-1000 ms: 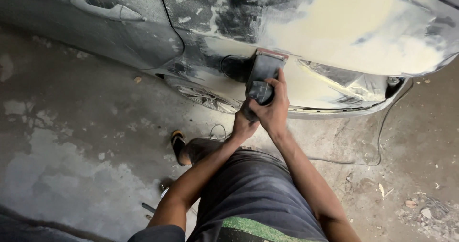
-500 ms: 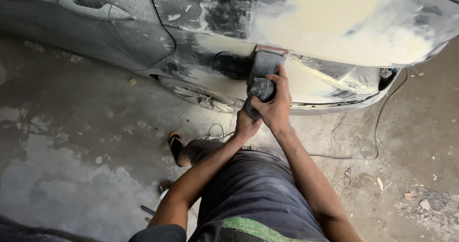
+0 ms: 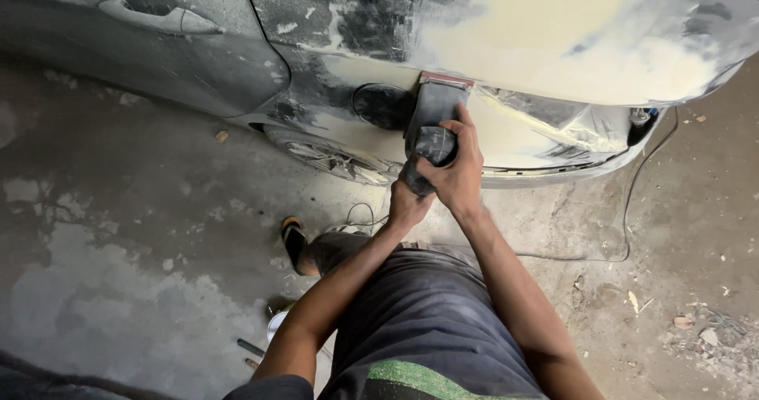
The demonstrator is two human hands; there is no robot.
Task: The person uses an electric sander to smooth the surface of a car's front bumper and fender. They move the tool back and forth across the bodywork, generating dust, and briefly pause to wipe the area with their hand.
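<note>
Grey sander [image 3: 433, 107] — long axis upright, pad toward car panel [image 3: 569, 36].

The sander [image 3: 431, 127] hides its pad's contact with the car panel [image 3: 553, 44], itself cut off above.

bare concrete floor [image 3: 118, 234], grey and stained with pale dusty patches. scattered debris and dry leaves [image 3: 696, 329] at the right. thin dark cable [image 3: 632, 210] trailing across it. dim, even light, no hard shadows.
</note>
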